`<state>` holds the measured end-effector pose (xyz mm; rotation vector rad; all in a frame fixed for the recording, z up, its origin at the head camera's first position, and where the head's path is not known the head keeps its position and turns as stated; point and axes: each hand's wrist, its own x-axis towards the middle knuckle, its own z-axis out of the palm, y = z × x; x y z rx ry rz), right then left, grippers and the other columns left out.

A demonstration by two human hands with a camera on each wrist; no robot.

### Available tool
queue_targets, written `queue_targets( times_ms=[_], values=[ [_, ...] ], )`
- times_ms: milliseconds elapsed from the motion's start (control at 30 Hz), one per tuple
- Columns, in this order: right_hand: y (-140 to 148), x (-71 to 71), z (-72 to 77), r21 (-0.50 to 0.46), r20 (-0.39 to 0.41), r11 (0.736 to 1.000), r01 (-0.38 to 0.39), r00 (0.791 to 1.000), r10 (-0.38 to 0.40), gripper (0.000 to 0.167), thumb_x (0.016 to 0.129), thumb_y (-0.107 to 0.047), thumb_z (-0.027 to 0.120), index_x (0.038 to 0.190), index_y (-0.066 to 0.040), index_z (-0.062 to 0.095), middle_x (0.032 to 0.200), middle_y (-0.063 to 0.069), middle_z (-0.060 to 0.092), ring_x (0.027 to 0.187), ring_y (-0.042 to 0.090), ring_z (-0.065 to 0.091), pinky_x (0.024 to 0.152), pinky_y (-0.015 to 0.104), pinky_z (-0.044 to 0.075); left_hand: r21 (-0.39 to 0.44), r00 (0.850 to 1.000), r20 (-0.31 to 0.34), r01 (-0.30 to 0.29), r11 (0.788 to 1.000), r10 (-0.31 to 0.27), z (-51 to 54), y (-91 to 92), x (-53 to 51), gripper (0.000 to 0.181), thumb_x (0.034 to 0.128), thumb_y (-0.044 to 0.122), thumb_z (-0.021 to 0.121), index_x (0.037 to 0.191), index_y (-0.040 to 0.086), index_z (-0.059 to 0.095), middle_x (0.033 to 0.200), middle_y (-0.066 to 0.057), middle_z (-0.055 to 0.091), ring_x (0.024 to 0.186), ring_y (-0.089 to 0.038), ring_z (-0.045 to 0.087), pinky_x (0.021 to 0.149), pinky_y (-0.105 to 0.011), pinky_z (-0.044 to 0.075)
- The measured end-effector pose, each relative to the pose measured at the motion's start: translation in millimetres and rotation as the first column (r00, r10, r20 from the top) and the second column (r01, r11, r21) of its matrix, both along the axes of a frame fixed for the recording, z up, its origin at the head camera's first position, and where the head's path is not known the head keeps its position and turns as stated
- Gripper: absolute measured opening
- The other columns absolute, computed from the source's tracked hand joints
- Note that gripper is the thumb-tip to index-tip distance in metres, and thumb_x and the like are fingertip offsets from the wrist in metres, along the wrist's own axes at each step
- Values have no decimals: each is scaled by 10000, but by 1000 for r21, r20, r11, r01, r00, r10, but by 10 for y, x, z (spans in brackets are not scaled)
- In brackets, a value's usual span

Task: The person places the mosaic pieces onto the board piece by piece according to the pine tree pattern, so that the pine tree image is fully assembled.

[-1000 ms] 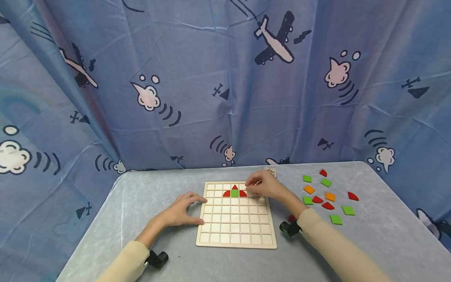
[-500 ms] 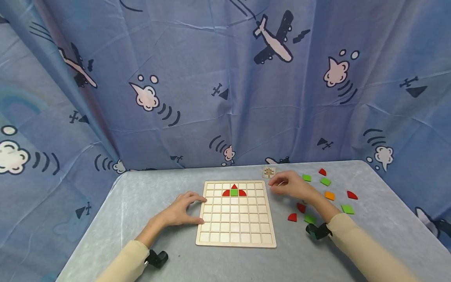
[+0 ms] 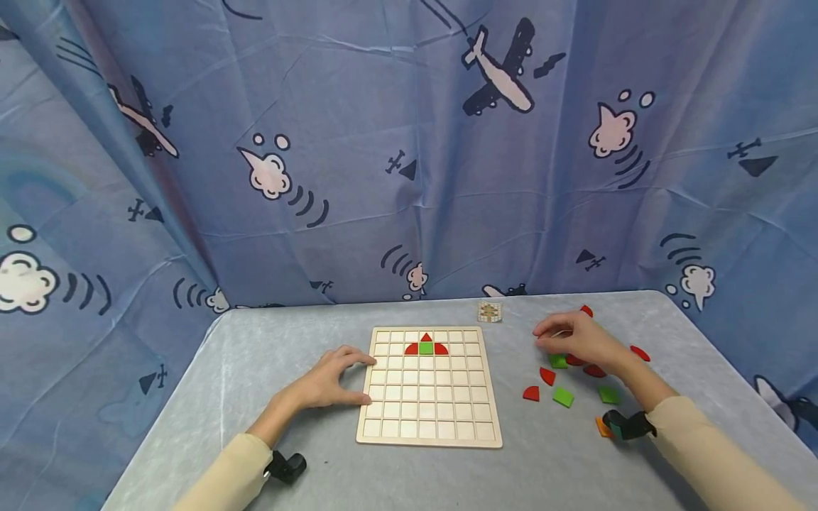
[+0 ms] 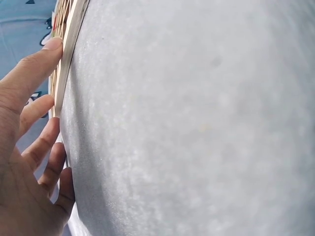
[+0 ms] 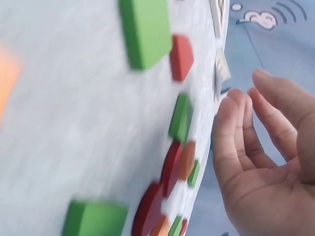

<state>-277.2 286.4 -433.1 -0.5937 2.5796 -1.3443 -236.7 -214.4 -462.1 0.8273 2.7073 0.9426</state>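
Note:
My left hand (image 3: 322,380) rests at the left edge of a wooden grid board (image 3: 428,433); its thumb and fingers touch the rim, also in the left wrist view. On the board's upper rows, a green square tile (image 3: 426,348) has a red triangle (image 3: 426,337) above it and a red quarter-circle tile (image 3: 411,349) on either side. To the right of the board, my right hand (image 3: 584,341) hovers over scattered tiles and hides some. The right wrist view shows nothing between its loosely bent fingers and thumb; a green tile (image 5: 181,118) lies on the cloth nearby.
A small patterned card (image 3: 490,312) lies behind the board's far right corner. Between board and right arm are red quarter-circles (image 3: 531,393) and a green square (image 3: 563,397). An orange square (image 3: 603,427) is partly under the wrist camera. A printed blue curtain (image 3: 409,177) hangs behind the table.
My right hand has moved from the board's upper right, beside the red quarter-circle, rightward over the loose tiles. My left hand has stayed at the board's edge.

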Motion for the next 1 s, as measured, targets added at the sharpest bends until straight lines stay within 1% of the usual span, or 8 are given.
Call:
queue_targets(
  times_ms=[200, 300, 367, 467, 633, 767, 900, 1000],
  values=[
    [202, 85, 2, 23, 66, 999, 32, 997, -34, 279, 957, -142, 734, 1164, 40, 692, 1080, 136, 686, 925, 287, 653, 773, 345, 562, 5, 1000, 1, -3, 1000, 3, 8, 3, 5, 667, 796, 404, 881, 1363, 154, 631, 1375, -63, 508, 1264, -338, 416, 1026, -591, 343],
    [286, 134, -7, 11, 80, 1000, 22, 997, -23, 269, 960, -120, 725, 1161, 54, 687, 1087, 165, 685, 893, 294, 666, 762, 356, 571, 3, 1000, 2, -2, 1000, 2, 9, 3, 9, 666, 798, 407, 879, 1362, 156, 632, 1376, -62, 507, 1265, -339, 415, 1025, -591, 343],
    [346, 167, -9, 1, 76, 1000, -1, 997, 0, 269, 957, -102, 723, 1156, 74, 681, 1067, 172, 691, 863, 290, 677, 752, 342, 573, 3, 1000, 1, 1, 1000, -1, 10, 4, 10, 665, 800, 407, 878, 1363, 154, 631, 1379, -65, 507, 1266, -342, 415, 1025, -593, 342],
    [422, 218, -21, 19, 54, 999, -29, 998, 28, 260, 955, -108, 726, 1143, 67, 684, 1029, 143, 701, 845, 253, 670, 749, 305, 561, 5, 1000, -1, 5, 1000, -5, 10, 4, 8, 663, 802, 401, 877, 1364, 149, 630, 1381, -71, 506, 1264, -345, 415, 1023, -594, 341],
    [539, 310, -66, 27, 22, 997, -66, 998, 65, 220, 963, -88, 711, 1135, 50, 703, 1074, 154, 695, 854, 198, 650, 734, 284, 550, 3, 1000, -1, 4, 1000, -4, -3, -2, 3, 664, 805, 407, 874, 1368, 152, 628, 1383, -71, 505, 1267, -347, 416, 1023, -597, 341],
    [623, 409, -86, 29, 20, 997, -69, 997, 68, 226, 961, -89, 715, 1136, 52, 700, 1054, 139, 704, 862, 160, 658, 735, 273, 549, 1, 1000, 3, 1, 1000, -1, -11, -2, -1, 666, 807, 421, 870, 1371, 163, 627, 1387, -63, 501, 1271, -343, 414, 1025, -597, 342],
    [686, 523, -76, 39, 24, 998, -58, 998, 57, 230, 963, -99, 714, 1136, 52, 700, 1044, 143, 706, 855, 153, 668, 735, 268, 549, 2, 1000, 8, -1, 1000, 1, -15, -3, -2, 663, 808, 420, 870, 1369, 164, 628, 1388, -59, 499, 1268, -336, 413, 1024, -592, 345],
    [725, 606, -69, 42, 62, 998, -56, 997, 53, 250, 960, -111, 722, 1149, 50, 696, 1057, 147, 700, 867, 155, 670, 740, 271, 553, 3, 1000, 7, -4, 1000, 4, -15, -5, -1, 661, 806, 414, 873, 1367, 161, 630, 1388, -60, 500, 1264, -333, 415, 1023, -588, 348]
  ],
)
